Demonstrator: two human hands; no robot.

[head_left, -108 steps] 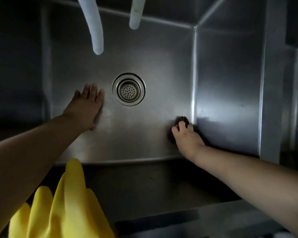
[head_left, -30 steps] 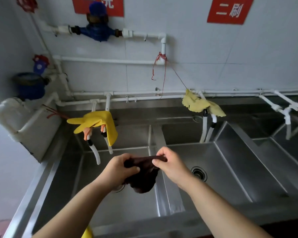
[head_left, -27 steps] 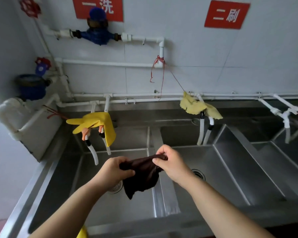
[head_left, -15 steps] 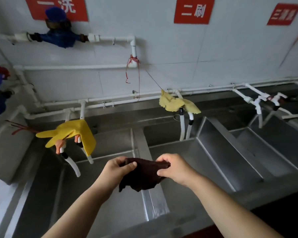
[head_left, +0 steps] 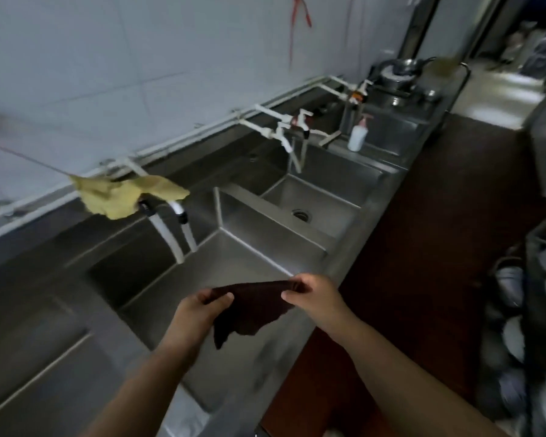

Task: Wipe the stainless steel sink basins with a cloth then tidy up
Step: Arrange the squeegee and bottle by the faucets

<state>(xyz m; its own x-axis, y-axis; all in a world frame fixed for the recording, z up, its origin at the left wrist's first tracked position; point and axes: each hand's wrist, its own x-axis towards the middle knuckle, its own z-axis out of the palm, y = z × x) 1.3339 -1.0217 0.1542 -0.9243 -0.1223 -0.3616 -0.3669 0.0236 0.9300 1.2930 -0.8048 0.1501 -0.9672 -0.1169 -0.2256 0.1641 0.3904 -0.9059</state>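
I hold the dark brown cloth (head_left: 252, 305) stretched between both hands above the front edge of a steel sink basin (head_left: 234, 257): my left hand (head_left: 199, 313) pinches one top corner, my right hand (head_left: 316, 298) the other, the rest hanging loose.

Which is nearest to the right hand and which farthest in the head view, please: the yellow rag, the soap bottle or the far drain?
From the right hand:
1. Far drain, in the basin beyond.
2. Yellow rag, draped over the taps, leftward.
3. Soap bottle, on the far ledge.
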